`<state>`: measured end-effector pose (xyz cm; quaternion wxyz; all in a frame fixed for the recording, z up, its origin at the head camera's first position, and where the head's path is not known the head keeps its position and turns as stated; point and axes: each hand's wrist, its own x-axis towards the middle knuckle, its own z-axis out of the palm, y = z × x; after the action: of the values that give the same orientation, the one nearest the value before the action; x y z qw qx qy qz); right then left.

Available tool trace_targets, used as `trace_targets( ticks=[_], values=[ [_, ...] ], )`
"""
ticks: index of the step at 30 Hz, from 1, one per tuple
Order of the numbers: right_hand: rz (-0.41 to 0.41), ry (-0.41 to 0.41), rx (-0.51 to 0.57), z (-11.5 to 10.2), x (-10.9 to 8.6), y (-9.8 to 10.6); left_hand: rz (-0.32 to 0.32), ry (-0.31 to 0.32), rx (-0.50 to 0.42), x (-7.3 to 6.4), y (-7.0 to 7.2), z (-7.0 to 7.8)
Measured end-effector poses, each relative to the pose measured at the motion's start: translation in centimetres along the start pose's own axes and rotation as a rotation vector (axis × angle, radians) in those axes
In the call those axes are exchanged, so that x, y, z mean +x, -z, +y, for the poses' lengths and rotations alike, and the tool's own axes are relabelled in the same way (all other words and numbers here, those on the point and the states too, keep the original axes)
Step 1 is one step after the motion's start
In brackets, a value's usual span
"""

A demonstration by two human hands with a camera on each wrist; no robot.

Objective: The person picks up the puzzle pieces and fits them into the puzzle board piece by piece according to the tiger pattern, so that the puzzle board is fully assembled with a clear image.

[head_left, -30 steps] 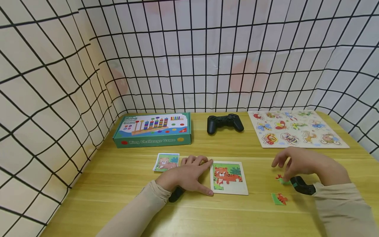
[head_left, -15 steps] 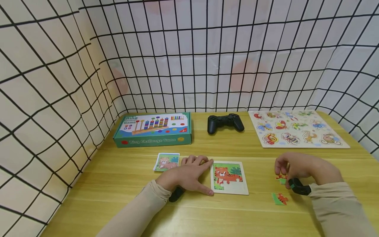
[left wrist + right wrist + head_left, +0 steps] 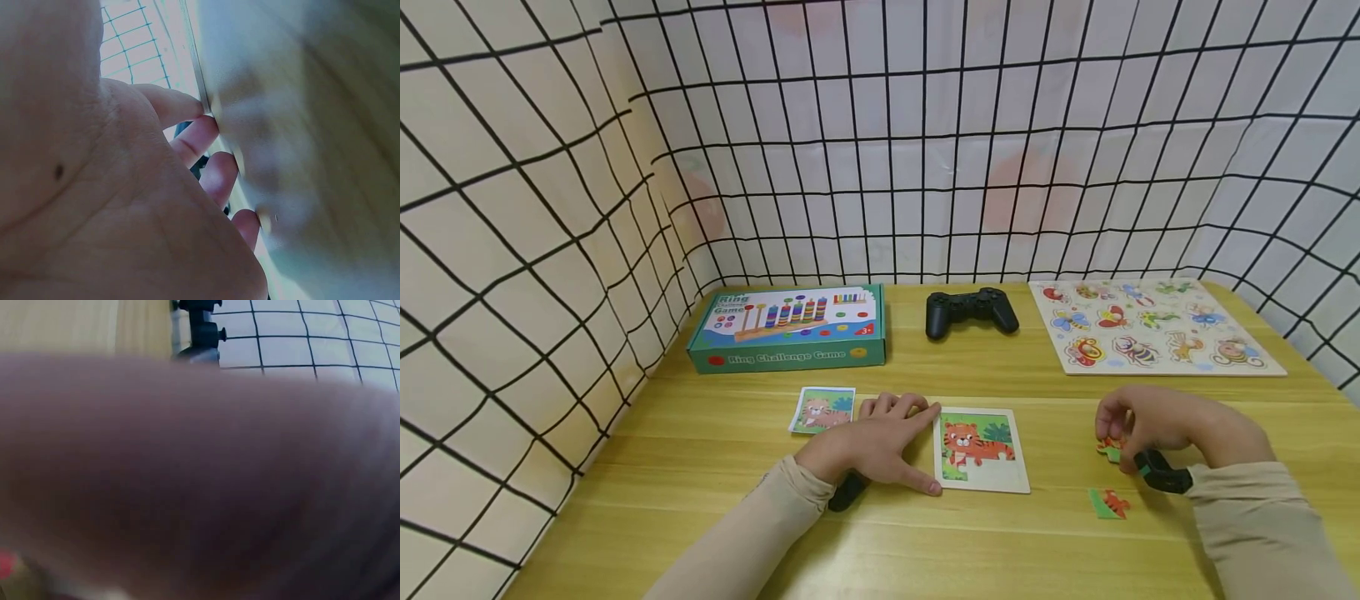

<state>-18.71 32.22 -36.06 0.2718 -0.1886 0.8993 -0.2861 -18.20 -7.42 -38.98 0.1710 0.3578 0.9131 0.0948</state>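
Note:
In the head view my left hand [image 3: 883, 446] rests on the table with fingers spread; forefinger and thumb touch the left edge of a square puzzle board [image 3: 996, 482]. The left wrist view shows its fingertips [image 3: 219, 178] against the tabletop. Part of a tiger picture fills the board, with a bare pale area at lower right. My right hand [image 3: 1157, 429] pinches a red and green puzzle piece [image 3: 1108, 452], partly hidden by its fingers. Just in front of that hand lies another puzzle piece [image 3: 1108, 504]. The palm fills most of the right wrist view.
A small tiger picture card [image 3: 822, 411] lies behind my left wrist. Further back stand a green Ring Challenge Game box [image 3: 790, 358], a black game controller [image 3: 970, 312] and a pale board with insect pictures [image 3: 1157, 329]. Black-lined white walls [image 3: 917, 192] rise behind them.
My right hand has come down and slightly left, and its fingers have closed on the farther puzzle piece, which has shifted slightly. The left hand and the board have stayed put.

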Motion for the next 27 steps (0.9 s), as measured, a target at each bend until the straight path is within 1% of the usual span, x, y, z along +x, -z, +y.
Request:
trace_targets(
  ticks=[3,6,11,17,23,27],
  values=[
    [0.003,0.053,0.019,-0.1,0.0,0.1,-0.002,0.001,0.000,0.0,0.0,0.0],
    [0.013,0.107,0.017,-0.6,0.0,0.3,-0.002,0.002,0.003,0.0,0.1,0.1],
    [0.062,0.140,-0.041,-1.9,-0.2,0.6,-0.001,0.003,0.003,0.0,0.1,0.1],
    [0.127,0.197,-0.081,-4.1,-0.6,0.8,-0.002,0.004,0.004,0.0,0.1,0.1],
    [0.176,0.215,-0.125,-6.0,-1.0,0.8,-0.004,0.004,-0.003,-0.1,0.2,0.2],
    [0.209,0.271,-0.148,-7.0,-1.2,0.6,-0.001,0.001,-0.003,-0.1,0.2,0.2]
  ],
)
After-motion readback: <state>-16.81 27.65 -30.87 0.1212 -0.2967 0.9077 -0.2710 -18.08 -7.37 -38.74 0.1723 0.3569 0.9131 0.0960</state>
